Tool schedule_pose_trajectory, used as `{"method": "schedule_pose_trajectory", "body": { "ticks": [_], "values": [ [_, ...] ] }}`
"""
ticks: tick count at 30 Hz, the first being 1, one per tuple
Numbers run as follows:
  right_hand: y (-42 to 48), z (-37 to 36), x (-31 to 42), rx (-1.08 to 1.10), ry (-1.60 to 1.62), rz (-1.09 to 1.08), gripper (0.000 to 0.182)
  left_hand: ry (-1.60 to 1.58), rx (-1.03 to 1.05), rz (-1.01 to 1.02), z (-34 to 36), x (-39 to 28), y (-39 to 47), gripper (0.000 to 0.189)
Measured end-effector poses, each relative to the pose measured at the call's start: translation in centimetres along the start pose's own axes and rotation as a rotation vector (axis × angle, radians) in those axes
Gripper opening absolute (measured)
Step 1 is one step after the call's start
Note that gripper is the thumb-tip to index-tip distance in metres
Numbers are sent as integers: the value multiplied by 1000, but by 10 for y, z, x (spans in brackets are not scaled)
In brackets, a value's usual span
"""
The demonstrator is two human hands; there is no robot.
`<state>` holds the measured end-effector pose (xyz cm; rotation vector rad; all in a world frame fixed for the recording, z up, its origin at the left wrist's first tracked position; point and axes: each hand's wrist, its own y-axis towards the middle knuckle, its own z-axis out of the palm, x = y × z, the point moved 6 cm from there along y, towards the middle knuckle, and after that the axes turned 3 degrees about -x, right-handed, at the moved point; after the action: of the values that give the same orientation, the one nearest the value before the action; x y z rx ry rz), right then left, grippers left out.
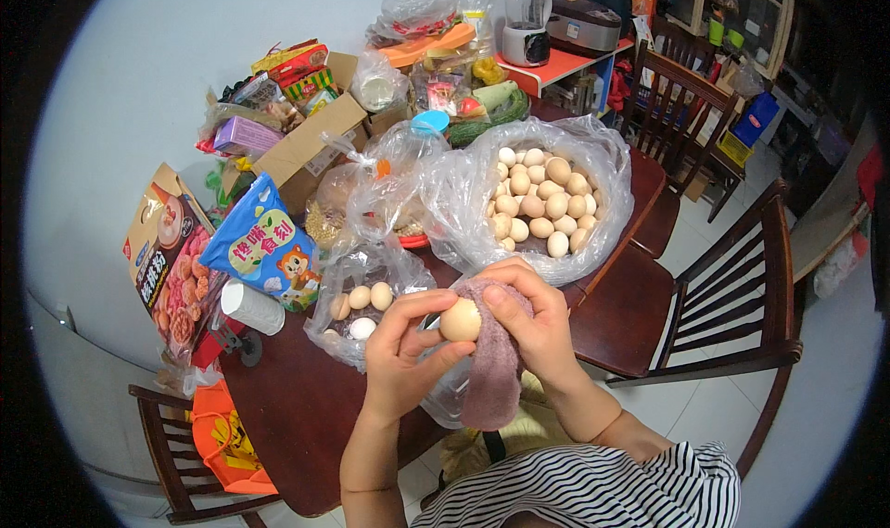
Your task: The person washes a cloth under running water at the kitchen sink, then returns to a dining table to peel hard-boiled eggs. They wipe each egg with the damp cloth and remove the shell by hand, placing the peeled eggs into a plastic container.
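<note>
Between the fingertips of my left hand (410,351) is a pale brown egg (459,321). My right hand (532,319) grips a mauve cloth (492,382), which lies against the egg's right side and hangs down below it. Just beyond my hands, an open clear plastic bag (612,180) holds many brown and cream eggs (555,205). To the left of my hands, a smaller clear bag (327,340) holds several eggs (359,297), one of them whiter. Part of another clear plastic item (445,396) shows beneath the cloth.
On the dark wooden table (299,403) stand a blue snack bag (261,243), a white paper roll (252,307) and a cardboard box (313,145) full of packages. Green gourds (490,121) lie behind the large egg bag. Wooden chairs (737,284) stand at the right; an orange bag (215,430) is at lower left.
</note>
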<state>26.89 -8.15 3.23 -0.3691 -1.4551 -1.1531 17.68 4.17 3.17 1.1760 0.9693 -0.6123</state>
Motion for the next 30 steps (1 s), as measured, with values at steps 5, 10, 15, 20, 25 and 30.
{"method": "schedule_pose_trajectory", "body": {
  "ticks": [5,10,15,20,25,30],
  "values": [
    [-14,3,-9,-119,248,92,18,-183,-84,-57,0,1,3,51],
    [-24,8,12,-81,-205,-482,25,-39,-95,-2,-3,2,4,48],
    [-10,8,23,55,-342,-384,21,56,-78,-104,-5,4,2,42],
    [2,-1,11,-73,-291,-210,16,163,-49,-33,-2,1,3,41],
    [6,-6,-11,-20,-116,-38,15,-194,-79,-105,-3,11,5,45],
    [-4,-8,-26,-99,64,116,15,-346,-136,-210,-6,21,4,60]
  ]
}}
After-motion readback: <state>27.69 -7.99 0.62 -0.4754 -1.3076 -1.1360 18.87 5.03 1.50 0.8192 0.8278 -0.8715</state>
